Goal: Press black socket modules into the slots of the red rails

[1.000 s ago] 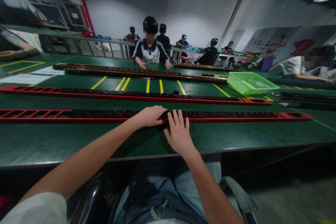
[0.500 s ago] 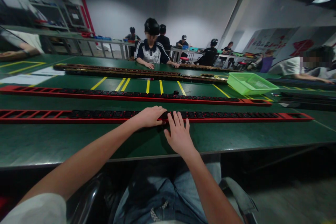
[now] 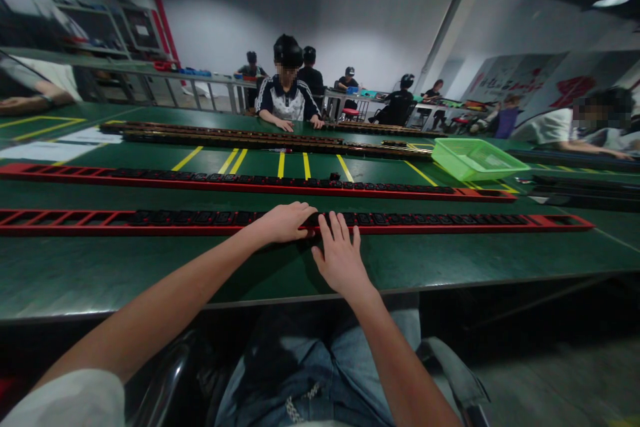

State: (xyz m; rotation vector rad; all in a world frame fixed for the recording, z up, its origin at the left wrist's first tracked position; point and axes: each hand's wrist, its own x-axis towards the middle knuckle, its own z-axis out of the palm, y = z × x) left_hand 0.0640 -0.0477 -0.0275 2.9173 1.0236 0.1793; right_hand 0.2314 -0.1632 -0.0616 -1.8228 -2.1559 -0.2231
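Observation:
A long red rail lies across the table in front of me, with a row of black square pieces set along most of it. My left hand grips the rail near its middle, fingers over the top and thumb low at the front side. Just to its right, my right hand rests open, its fingertips on the black pieces and its thumb pointing toward my left hand. What lies under the left fingers is hidden. Several slots at the rail's left end hold no black piece.
A second red rail with black pieces lies parallel behind. Farther back are dark long strips, a green basket and paper sheets. A co-worker sits opposite; others sit left and right. The green table's front edge is close to my lap.
My hands stay in almost the same place on the rail. The co-worker opposite has drawn one hand slightly inward.

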